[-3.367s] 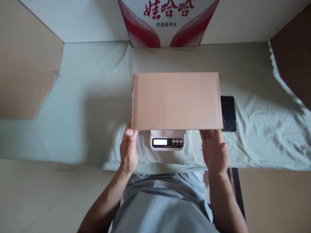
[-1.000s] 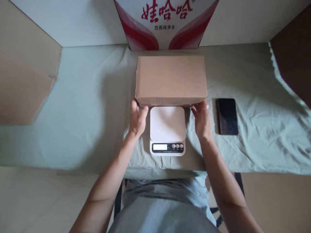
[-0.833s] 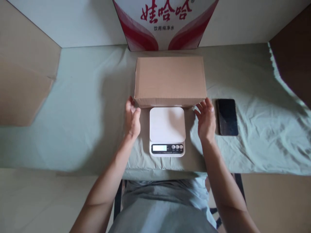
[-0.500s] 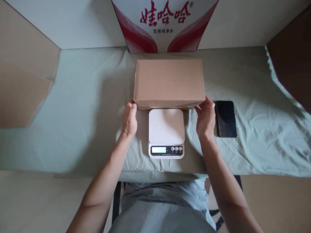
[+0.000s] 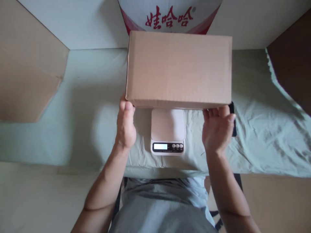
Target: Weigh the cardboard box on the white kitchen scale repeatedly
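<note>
Fingers of left hand (image 5: 125, 124) and right hand (image 5: 217, 129) grasp plain brown cardboard box (image 5: 179, 69) at its near bottom corners, raised above white kitchen scale (image 5: 168, 130) near desk's front edge; shallow corner grip could slip, dropping it.

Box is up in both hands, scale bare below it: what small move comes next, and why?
Probably bring the cardboard box toward the body and down onto the scale. Left hand and right hand grip its near lower corners, and the scale's platform is bare, display lit.
</note>
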Tool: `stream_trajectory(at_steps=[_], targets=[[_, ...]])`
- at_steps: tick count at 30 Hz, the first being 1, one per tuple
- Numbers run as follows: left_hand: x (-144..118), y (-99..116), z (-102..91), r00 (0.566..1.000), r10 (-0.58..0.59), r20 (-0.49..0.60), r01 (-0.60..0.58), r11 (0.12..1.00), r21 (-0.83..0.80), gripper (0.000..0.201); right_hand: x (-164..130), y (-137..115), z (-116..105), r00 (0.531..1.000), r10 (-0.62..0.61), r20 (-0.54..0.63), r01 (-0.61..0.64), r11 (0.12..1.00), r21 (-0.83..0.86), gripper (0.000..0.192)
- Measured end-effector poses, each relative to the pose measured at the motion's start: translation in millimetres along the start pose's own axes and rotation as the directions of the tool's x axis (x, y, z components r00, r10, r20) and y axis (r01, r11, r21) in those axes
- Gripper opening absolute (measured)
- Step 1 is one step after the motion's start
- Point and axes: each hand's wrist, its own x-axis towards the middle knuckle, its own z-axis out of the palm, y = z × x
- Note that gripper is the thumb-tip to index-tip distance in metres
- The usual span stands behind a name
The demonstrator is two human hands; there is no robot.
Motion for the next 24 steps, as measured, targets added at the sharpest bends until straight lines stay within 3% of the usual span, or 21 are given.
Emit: stream_trajectory(at_steps=[4,9,13,17,24], targets=[[-45.0,13.1,3.0,0.999,-0.045,0.03,0.043,0.998,0.041,0.033,-31.6,-13.8,-11.1,0.999,-0.01,-0.04,0.012,0.999,0.046,0.045],[-81.0,10.0,2.6,0.993,-0.103,0.061,0.104,0.994,-0.011,0.03,-63.2,-11.0,-20.3,0.998,0.022,-0.057,-0.016,0.994,0.104,0.047],[-90.8,4.4,-4.5,0.988,-0.142,0.055,0.142,0.99,0.009,0.038,-77.7,-0.2,-25.2,0.996,0.074,-0.044,-0.068,0.99,0.127,0.054],[-96.9,-2.7,-15.2,0.987,-0.159,0.034,0.157,0.987,0.045,0.031,-81.3,8.0,-28.0,0.995,0.094,-0.024,-0.09,0.987,0.134,0.054],[-97.6,-14.4,-21.0,0.991,-0.131,-0.037,0.134,0.986,0.099,0.038,-83.1,11.4,-29.6,0.995,0.098,-0.017,-0.095,0.988,0.12,0.052]])
